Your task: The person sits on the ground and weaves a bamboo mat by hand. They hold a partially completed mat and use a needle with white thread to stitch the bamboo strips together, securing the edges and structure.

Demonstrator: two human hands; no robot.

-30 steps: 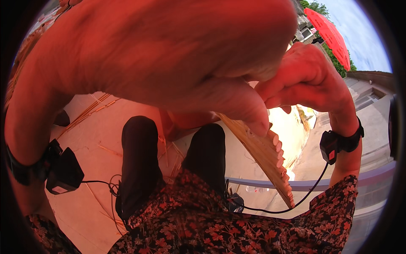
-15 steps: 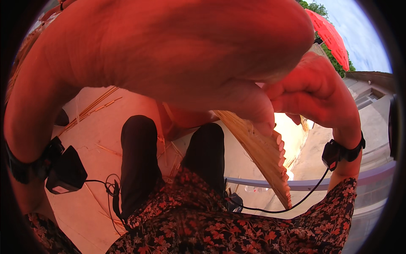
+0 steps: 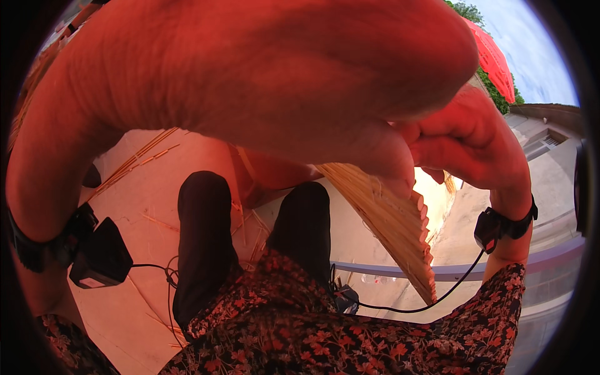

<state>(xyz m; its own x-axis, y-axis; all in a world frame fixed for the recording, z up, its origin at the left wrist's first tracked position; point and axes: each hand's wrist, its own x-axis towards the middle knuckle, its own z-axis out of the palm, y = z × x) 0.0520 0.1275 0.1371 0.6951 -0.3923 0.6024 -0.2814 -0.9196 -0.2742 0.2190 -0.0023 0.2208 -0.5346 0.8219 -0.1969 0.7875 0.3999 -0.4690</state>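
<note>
My left hand (image 3: 281,81) fills the upper part of the picture, very close, its back toward me. Its thumb comes down onto a piece of woven straw (image 3: 375,219), yellowish, with ribs and a scalloped right edge. The hand is closed on this piece near its top; the other fingers are hidden. My right hand (image 3: 465,140) is just to the right, close to the left thumb. Its fingers are bent and pressed together. Whatever lies between its fingertips is hidden behind the left hand. The straw work hangs slanting down toward my lap at the right.
Loose straw stalks (image 3: 134,162) lie on the pale floor at the left. My dark-trousered knees (image 3: 203,219) are in the middle. A black cable (image 3: 406,310) runs from the right wrist device (image 3: 489,230) across my lap. A red umbrella (image 3: 497,62) stands at the upper right.
My left hand has shifted slightly to the right, and the woven straw's scalloped edge has moved a little right with it. My right hand stays nearly where it was, fingers still bent.
</note>
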